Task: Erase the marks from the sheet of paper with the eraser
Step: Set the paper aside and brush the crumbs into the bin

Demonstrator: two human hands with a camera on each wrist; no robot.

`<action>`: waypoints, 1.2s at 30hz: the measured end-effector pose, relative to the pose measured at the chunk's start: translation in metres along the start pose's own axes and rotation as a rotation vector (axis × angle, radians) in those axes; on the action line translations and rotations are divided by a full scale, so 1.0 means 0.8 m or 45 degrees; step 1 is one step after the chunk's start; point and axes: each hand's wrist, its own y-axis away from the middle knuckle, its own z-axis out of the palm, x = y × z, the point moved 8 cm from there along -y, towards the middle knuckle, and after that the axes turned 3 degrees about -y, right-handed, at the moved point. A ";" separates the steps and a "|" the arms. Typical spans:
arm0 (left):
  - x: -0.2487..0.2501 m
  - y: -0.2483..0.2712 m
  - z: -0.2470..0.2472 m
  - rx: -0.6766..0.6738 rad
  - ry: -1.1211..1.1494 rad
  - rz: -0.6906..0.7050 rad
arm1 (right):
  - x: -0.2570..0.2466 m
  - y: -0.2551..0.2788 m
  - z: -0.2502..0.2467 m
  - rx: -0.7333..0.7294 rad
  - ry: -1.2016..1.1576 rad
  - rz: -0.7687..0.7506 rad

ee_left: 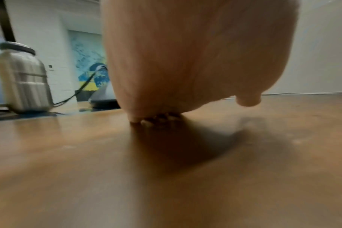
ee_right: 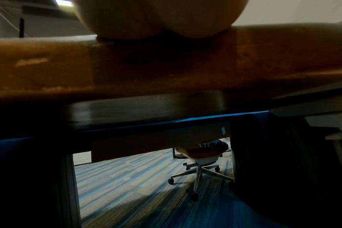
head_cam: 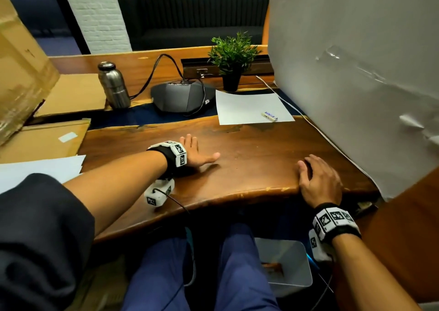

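Observation:
A white sheet of paper (head_cam: 247,107) lies on the wooden table (head_cam: 249,149) at the far right, its marks too faint to make out. A small white eraser with a blue label (head_cam: 269,116) rests on the sheet's near right corner. My left hand (head_cam: 198,151) lies flat on the table at mid-left, fingers straight, holding nothing. My right hand (head_cam: 318,180) rests palm down at the table's near edge, also holding nothing. Both hands are well short of the sheet. The left wrist view shows only my left hand (ee_left: 195,61) over the wood; the right wrist view shows my right hand (ee_right: 160,17) on the table edge.
A steel bottle (head_cam: 113,86), a grey conference speaker (head_cam: 180,96) with cables and a potted plant (head_cam: 232,58) stand behind the sheet. A white board (head_cam: 356,73) walls the right side. Cardboard (head_cam: 45,139) and another sheet (head_cam: 40,168) lie at the left.

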 end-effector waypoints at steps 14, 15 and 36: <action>0.187 0.095 -0.031 0.209 0.223 0.720 | -0.002 0.002 -0.005 0.008 -0.025 -0.005; 0.158 0.103 -0.038 0.273 0.231 0.650 | -0.002 0.002 -0.006 0.013 -0.028 -0.008; 0.101 0.136 0.070 0.352 0.207 -0.089 | -0.002 0.001 -0.005 0.059 -0.049 -0.027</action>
